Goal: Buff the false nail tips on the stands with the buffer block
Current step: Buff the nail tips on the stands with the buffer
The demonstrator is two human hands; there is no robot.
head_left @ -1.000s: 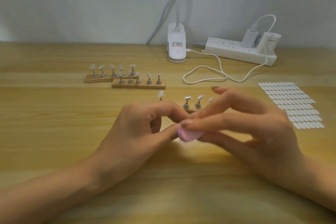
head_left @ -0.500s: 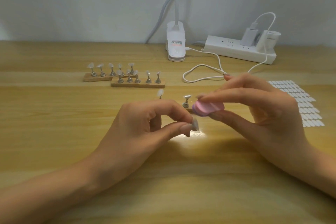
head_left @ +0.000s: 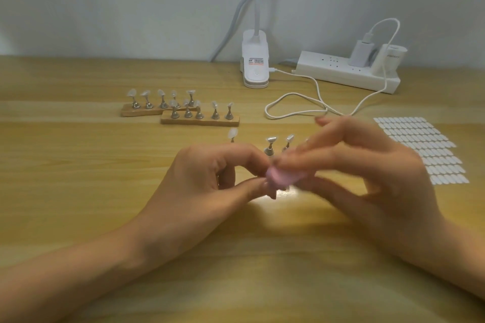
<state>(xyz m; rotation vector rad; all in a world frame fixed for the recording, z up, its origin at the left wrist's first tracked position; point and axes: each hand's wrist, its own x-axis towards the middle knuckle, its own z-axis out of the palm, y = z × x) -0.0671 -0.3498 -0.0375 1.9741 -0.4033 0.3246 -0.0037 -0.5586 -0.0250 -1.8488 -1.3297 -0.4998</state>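
My right hand [head_left: 367, 173] holds a pink buffer block [head_left: 282, 177] between thumb and fingers; hand and block are motion-blurred. My left hand [head_left: 207, 186] pinches a small false nail tip between thumb and forefinger, and the block lies against that pinch, hiding the tip. Just behind my hands stand metal nail stands [head_left: 270, 144], partly hidden; one carries a clear tip [head_left: 232, 133], two others look bare. Two wooden stand strips [head_left: 199, 120] with several tipped stands lie farther back on the left.
A sheet of several white nail tips [head_left: 425, 149] lies at the right. At the back are a white clip lamp base [head_left: 255, 65], a power strip [head_left: 346, 71] with a charger, and a looping white cable [head_left: 296, 110]. The wooden tabletop [head_left: 78, 178] carries everything.
The buffer block has come back down and left from its raised position onto my left hand's pinched tip. My left hand has stayed in place.
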